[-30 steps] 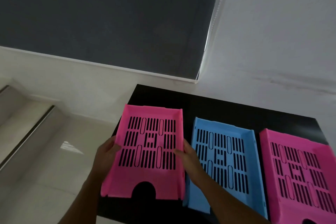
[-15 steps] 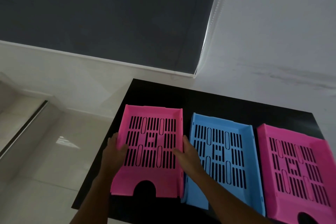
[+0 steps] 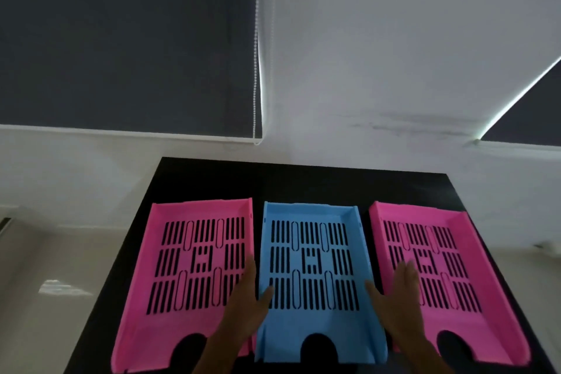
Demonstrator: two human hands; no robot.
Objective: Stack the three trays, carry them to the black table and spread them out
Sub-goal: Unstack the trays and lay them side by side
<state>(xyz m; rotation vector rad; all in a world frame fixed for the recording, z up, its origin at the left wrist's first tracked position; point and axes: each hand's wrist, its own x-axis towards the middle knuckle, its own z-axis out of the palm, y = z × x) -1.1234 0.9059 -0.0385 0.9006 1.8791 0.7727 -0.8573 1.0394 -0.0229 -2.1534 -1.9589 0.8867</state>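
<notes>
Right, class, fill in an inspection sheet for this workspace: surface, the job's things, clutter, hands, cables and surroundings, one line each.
Surface: black table, dark top, bare at the far edge.
Job's things: left pink tray, blue tray and right pink tray lie flat in a row, unstacked, notched ends facing the person.
Clutter: nothing seen.
Hands: left hand open at the blue tray's left wall; right hand open at its right wall, fingers over the right pink tray; neither is gripping.
Cables: no cables; a bead cord hangs by the blind.
Surroundings: dark roller blind, white wall, pale floor.
</notes>
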